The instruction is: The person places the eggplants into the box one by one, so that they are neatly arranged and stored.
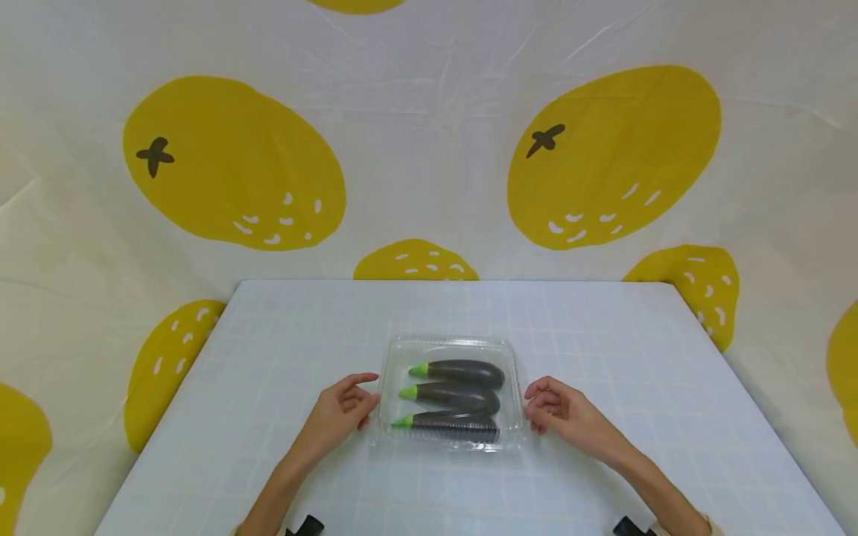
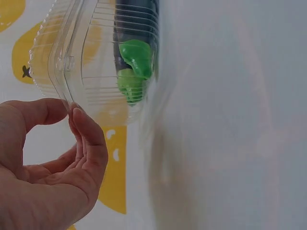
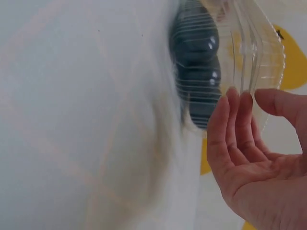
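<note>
A clear plastic clamshell container (image 1: pixel 449 350) sits on the table with its lid down. Inside lie several dark eggplants, a middle one (image 1: pixel 459 398) among them, with bright green stem ends (image 2: pixel 136 57) toward the left. My left hand (image 1: pixel 343 408) is at the container's left side, thumb and fingertip pinching its rim (image 2: pixel 67 88) in the left wrist view. At the opposite side, my right hand (image 1: pixel 559 411) has its fingers bent loosely, thumb and fingertips a little apart around the rim's edge (image 3: pixel 250 79). Firm contact there cannot be made out.
The table (image 1: pixel 576 320) has a pale checked cover. Behind it and at both sides hangs a white cloth (image 1: pixel 429 171) printed with large yellow fruit. Dark wrist-worn devices (image 1: pixel 310 525) show at the bottom edge.
</note>
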`<control>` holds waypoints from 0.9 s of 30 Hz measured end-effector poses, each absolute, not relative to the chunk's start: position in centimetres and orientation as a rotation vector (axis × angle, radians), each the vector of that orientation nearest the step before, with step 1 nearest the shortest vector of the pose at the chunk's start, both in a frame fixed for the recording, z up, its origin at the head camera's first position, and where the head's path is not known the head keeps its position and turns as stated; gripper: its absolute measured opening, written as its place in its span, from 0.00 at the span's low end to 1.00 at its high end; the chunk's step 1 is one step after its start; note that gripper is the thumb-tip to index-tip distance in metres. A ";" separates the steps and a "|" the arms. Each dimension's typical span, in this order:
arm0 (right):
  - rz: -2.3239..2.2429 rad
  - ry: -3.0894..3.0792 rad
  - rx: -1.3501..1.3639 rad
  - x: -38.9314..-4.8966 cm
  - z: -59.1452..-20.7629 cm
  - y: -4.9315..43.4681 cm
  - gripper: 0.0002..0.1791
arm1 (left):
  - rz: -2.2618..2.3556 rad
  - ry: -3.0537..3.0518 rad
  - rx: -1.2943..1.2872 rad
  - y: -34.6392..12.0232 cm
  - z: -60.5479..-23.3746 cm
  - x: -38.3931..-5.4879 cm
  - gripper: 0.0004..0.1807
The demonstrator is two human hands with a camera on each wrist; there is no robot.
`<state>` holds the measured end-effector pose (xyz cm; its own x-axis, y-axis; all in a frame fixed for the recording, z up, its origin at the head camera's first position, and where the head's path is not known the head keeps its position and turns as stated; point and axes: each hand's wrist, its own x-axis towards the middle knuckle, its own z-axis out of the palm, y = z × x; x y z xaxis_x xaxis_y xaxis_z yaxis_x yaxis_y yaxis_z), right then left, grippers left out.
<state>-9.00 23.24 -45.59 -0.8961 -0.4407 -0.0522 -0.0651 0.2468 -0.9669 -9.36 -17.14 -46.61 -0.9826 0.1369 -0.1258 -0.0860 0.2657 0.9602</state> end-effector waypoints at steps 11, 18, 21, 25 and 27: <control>-1.610 2.125 -0.519 -8.2 -46.4 24.0 0.18 | 1.771 2.240 0.171 -18.3 -46.9 -8.5 0.17; -1.571 2.016 -0.566 -8.1 -46.7 24.4 0.11 | 1.703 2.122 0.343 -19.2 -47.4 -8.2 0.14; -1.543 1.979 -0.600 -8.1 -46.9 24.4 0.08 | 1.691 2.062 0.408 -19.4 -47.6 -8.2 0.14; -1.542 1.934 -0.624 -8.0 -47.1 24.2 0.08 | 1.680 1.990 0.492 -19.5 -47.9 -8.2 0.15; -1.548 1.917 -0.630 -8.0 -47.1 24.1 0.10 | 1.669 1.965 0.515 -19.6 -48.0 -8.2 0.15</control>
<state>-8.00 24.09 -47.14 -0.7144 -0.6837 -0.1492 0.0017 0.2116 -0.9774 -8.17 -19.58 -47.98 -0.7995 0.5855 -0.1338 -0.0373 0.1738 0.9841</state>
